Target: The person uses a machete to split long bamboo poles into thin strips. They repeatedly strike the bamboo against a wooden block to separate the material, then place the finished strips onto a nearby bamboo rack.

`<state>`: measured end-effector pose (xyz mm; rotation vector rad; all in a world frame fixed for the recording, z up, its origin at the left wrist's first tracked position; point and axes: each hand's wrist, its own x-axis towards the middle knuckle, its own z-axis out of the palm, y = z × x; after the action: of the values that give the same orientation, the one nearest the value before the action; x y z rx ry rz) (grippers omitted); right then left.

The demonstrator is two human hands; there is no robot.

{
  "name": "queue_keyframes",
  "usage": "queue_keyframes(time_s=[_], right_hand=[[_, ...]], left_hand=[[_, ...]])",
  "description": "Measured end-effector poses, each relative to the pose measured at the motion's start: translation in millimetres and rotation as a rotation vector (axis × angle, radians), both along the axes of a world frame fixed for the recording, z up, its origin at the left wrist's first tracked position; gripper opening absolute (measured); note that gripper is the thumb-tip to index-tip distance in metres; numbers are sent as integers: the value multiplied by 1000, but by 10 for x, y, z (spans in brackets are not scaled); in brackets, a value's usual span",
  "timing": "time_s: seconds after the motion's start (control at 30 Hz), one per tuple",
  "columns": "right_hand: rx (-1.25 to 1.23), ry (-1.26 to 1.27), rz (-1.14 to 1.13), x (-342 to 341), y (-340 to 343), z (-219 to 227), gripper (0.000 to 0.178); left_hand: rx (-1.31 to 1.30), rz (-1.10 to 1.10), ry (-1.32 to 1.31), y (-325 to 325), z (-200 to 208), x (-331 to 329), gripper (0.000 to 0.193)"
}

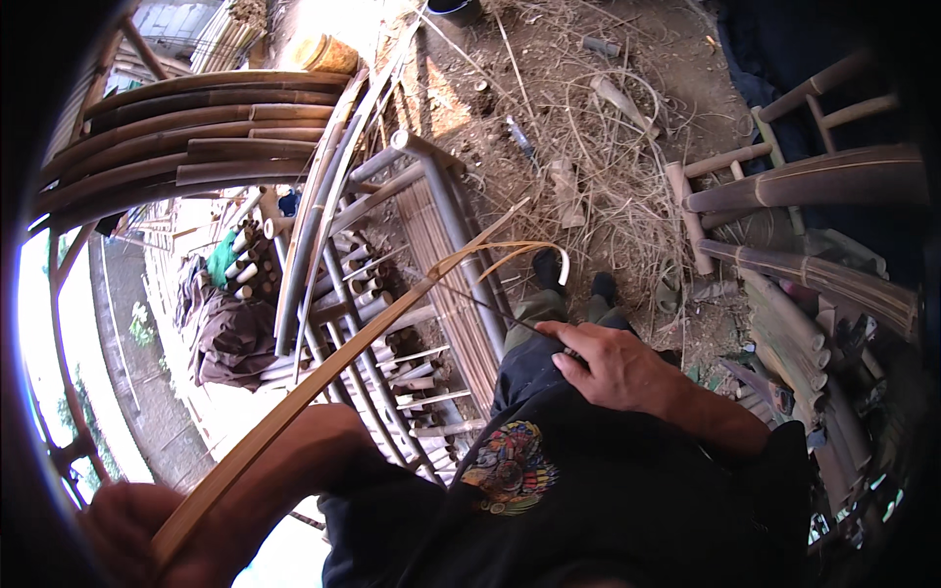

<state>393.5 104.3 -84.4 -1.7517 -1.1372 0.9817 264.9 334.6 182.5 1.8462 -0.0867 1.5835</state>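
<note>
A long, pale bamboo strip [323, 377] slants from the lower left up to the middle. My left hand [132, 524] is closed around its lower end, in shadow near the picture's edge. My right hand [622, 370] is closed on a knife, whose thin dark blade [490, 308] reaches left to the strip's upper part. The handle is mostly hidden in my fingers. Where the blade meets the strip, a thin curled sliver [529, 245] peels off and bends over to the right. The strip's narrow tip points up and away from me.
A bamboo frame with a slatted panel [446, 265] stands left of my legs. Stacked bamboo poles [196, 137] lie at the far left, near a yellow bucket [326, 54]. Shavings and a bottle-like object [520, 137] litter the dirt floor. Bamboo furniture [804, 186] stands right.
</note>
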Motion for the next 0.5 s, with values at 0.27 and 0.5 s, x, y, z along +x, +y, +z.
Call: queue_keyframes(time_s=[0.27,0.5], right_hand=[[188,34,-11,125,213,545,22],[210,-14,1,59,478,645,14]], left_hand=[[-91,-54,-91,-392,-1622,557,57],[-121,-268,-131,-432,-1640,594,55]])
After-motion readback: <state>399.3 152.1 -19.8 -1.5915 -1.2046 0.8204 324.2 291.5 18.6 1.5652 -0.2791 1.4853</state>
